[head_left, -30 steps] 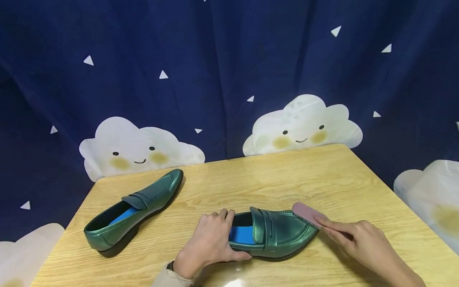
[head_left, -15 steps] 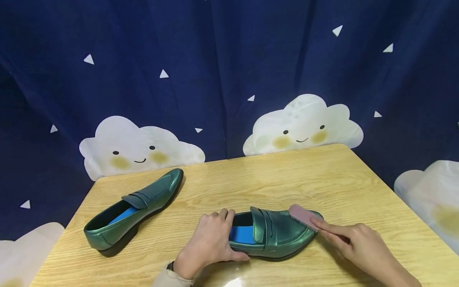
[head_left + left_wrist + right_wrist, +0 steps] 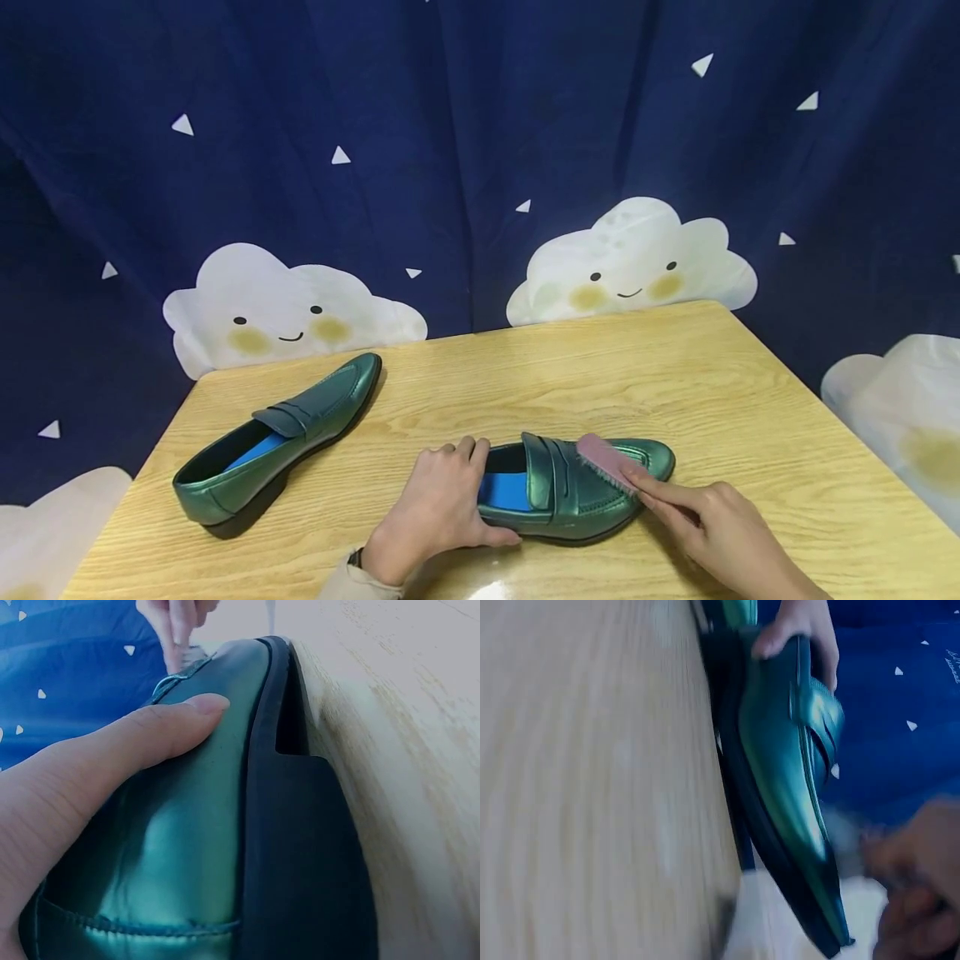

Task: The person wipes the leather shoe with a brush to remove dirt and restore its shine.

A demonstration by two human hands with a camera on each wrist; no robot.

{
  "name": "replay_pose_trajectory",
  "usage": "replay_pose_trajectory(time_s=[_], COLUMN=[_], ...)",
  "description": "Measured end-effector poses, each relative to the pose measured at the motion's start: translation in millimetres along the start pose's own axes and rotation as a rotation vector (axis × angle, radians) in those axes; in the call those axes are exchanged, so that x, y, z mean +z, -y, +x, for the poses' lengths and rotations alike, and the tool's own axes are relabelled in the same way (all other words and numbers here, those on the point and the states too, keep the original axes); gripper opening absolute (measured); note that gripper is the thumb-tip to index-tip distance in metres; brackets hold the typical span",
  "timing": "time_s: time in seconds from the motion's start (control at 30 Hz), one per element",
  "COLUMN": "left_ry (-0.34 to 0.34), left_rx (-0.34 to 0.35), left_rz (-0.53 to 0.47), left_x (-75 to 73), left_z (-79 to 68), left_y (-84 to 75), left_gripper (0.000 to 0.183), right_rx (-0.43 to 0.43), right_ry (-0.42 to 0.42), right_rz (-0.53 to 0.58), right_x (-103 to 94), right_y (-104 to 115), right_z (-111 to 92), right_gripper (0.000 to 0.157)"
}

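A metallic green loafer point(image 3: 600, 521) with a blue insole lies on the table, toe to the right in the head view. At its heel my left hand point(image 3: 438, 500) grips the shoe, the thumb point(image 3: 176, 724) along the near side in the left wrist view. My right hand point(image 3: 720, 525) pinches the end of a pink-backed brush point(image 3: 611, 462), whose pale bristles touch the vamp just ahead of the strap. In the right wrist view the brush is blurred beside the loafer point(image 3: 780, 772).
The matching green loafer point(image 3: 300, 433) stands at the table's left side, toe pointing toward the back. A light wooden table point(image 3: 450, 383) carries both shoes. Behind it hangs a dark blue curtain point(image 3: 465, 167) with clouds and white triangles.
The brush and my right hand have moved left over the shoe, from the toe toward the strap. My left hand and both loafers have stayed in place.
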State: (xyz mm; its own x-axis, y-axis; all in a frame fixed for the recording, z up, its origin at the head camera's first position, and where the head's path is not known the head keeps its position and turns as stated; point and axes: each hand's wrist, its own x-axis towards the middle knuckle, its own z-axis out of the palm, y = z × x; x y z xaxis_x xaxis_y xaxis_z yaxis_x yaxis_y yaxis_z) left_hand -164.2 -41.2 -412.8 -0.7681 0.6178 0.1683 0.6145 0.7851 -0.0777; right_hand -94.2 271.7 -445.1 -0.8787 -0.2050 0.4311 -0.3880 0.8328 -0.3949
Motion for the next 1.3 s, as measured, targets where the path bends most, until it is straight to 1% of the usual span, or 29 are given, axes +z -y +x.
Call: replay_pose_trajectory(time_s=[0.03, 0.1, 0.13, 0.17, 0.2, 0.23, 0.27, 0.3, 0.37, 0.4, 0.43, 0.47, 0.5, 0.57, 0.6, 0.63, 0.67, 0.7, 0.73, 0.77, 0.87, 0.9, 0.93, 0.97, 1.07, 1.1, 1.13, 1.17, 1.3], left_ry=[-0.001, -0.003, -0.005, -0.004, -0.004, -0.003, -0.001, 0.001, 0.007, 0.010, 0.012, 0.015, 0.018, 0.018, 0.018, 0.019, 0.020, 0.021, 0.020, 0.022, 0.031, 0.033, 0.036, 0.039, 0.039, 0.037, 0.033, 0.031, 0.023], left_rx=[-0.001, -0.002, -0.002, -0.002, -0.003, -0.004, -0.005, -0.005, -0.008, -0.008, -0.009, -0.009, -0.010, -0.011, -0.013, -0.014, -0.014, -0.014, -0.013, -0.012, -0.009, -0.009, -0.009, -0.011, -0.016, -0.017, -0.016, -0.017, -0.014], left_rz=[-0.003, -0.005, -0.004, -0.004, -0.005, -0.006, -0.006, -0.006, -0.004, -0.002, 0.000, 0.001, 0.001, -0.002, -0.005, -0.008, -0.012, -0.015, -0.015, -0.012, -0.012, -0.013, -0.013, -0.016, -0.022, -0.022, -0.021, -0.020, -0.019], left_x=[0.1, 0.4, 0.4, 0.5, 0.5, 0.5, 0.6, 0.6, 0.8, 0.7, 0.7, 0.6, 0.4, 0.1, -0.1, -0.1, -0.1, -0.3, -0.3, -0.2, 0.0, 0.0, 0.2, 0.0, -0.4, -0.6, -0.7, -0.7, -0.9], left_z=[0.0, 0.1, 0.1, 0.1, 0.0, -0.2, -0.3, -0.5, -0.9, -1.1, -1.2, -1.3, -1.5, -1.3, -1.2, -1.1, -0.9, -0.8, -0.6, -0.6, -0.4, -0.3, -0.1, 0.1, 0.6, 0.7, 0.8, 0.9, 0.6], left_y=[-0.1, -0.1, -0.2, -0.3, -0.3, -0.4, -0.4, -0.4, -0.4, -0.4, -0.4, -0.3, -0.3, -0.1, 0.0, 0.2, 0.3, 0.3, 0.4, 0.4, 0.0, -0.2, -0.3, -0.4, -0.4, -0.3, -0.3, -0.1, -0.1], left_gripper=[0.094, 0.094, 0.094, 0.095, 0.094, 0.094, 0.095, 0.095, 0.094, 0.095, 0.095, 0.095, 0.095, 0.094, 0.095, 0.094, 0.094, 0.094, 0.094, 0.095, 0.095, 0.095, 0.095, 0.095, 0.096, 0.096, 0.096, 0.097, 0.096], right_rx=[0.036, 0.121, 0.147, 0.164, 0.160, 0.147, 0.123, 0.093, 0.058, 0.030, 0.011, 0.003, 0.006, 0.028, 0.050, 0.074, 0.085, 0.080, 0.061, 0.032, -0.064, -0.082, -0.092, -0.089, -0.045, -0.041, -0.035, -0.034, -0.085], right_ry=[-0.018, -0.025, -0.016, -0.002, 0.007, 0.018, 0.031, 0.054, 0.118, 0.125, 0.130, 0.123, 0.099, 0.012, -0.019, -0.029, -0.033, -0.031, -0.020, 0.000, 0.044, 0.047, 0.041, 0.026, -0.047, -0.057, -0.047, -0.014, 0.146], right_rz=[-0.065, -0.183, -0.214, -0.215, -0.201, -0.164, -0.106, -0.029, 0.151, 0.206, 0.234, 0.227, 0.180, 0.025, -0.057, -0.119, -0.153, -0.159, -0.137, -0.091, 0.104, 0.135, 0.140, 0.121, -0.048, -0.085, -0.080, -0.038, 0.259], right_x=[-1.4, -3.6, -3.5, -2.9, -1.7, -0.1, 1.3, 2.4, 3.2, 3.1, 2.6, 1.6, 0.5, -1.4, -1.5, -1.9, -2.0, -1.6, -1.0, -0.3, -0.2, -0.8, -1.7, -2.7, -4.6, -4.4, -4.0, -3.4, -4.2], right_y=[-0.5, -0.2, 0.7, 1.9, 3.4, 4.9, 6.6, 7.6, 8.5, 8.3, 7.5, 6.5, 5.1, 2.2, 1.2, 0.6, 0.3, 0.0, 0.1, 0.2, -1.6, -2.8, -4.2, -5.7, -9.0, -9.3, -8.9, -8.3, -7.1], right_z=[0.2, 0.2, -0.1, -0.3, -0.5, -0.7, -1.0, -1.1, -1.4, -1.3, -1.3, -1.4, -1.2, -0.8, -0.5, -0.6, -0.6, -0.6, -0.7, -1.0, -2.3, -2.7, -3.0, -3.3, -3.3, -3.2, -3.0, -3.1, -4.3], right_gripper=[0.039, 0.041, 0.040, 0.040, 0.040, 0.039, 0.038, 0.037, 0.036, 0.036, 0.036, 0.037, 0.037, 0.039, 0.040, 0.041, 0.041, 0.041, 0.042, 0.041, 0.039, 0.040, 0.041, 0.042, 0.047, 0.048, 0.047, 0.045, 0.035])
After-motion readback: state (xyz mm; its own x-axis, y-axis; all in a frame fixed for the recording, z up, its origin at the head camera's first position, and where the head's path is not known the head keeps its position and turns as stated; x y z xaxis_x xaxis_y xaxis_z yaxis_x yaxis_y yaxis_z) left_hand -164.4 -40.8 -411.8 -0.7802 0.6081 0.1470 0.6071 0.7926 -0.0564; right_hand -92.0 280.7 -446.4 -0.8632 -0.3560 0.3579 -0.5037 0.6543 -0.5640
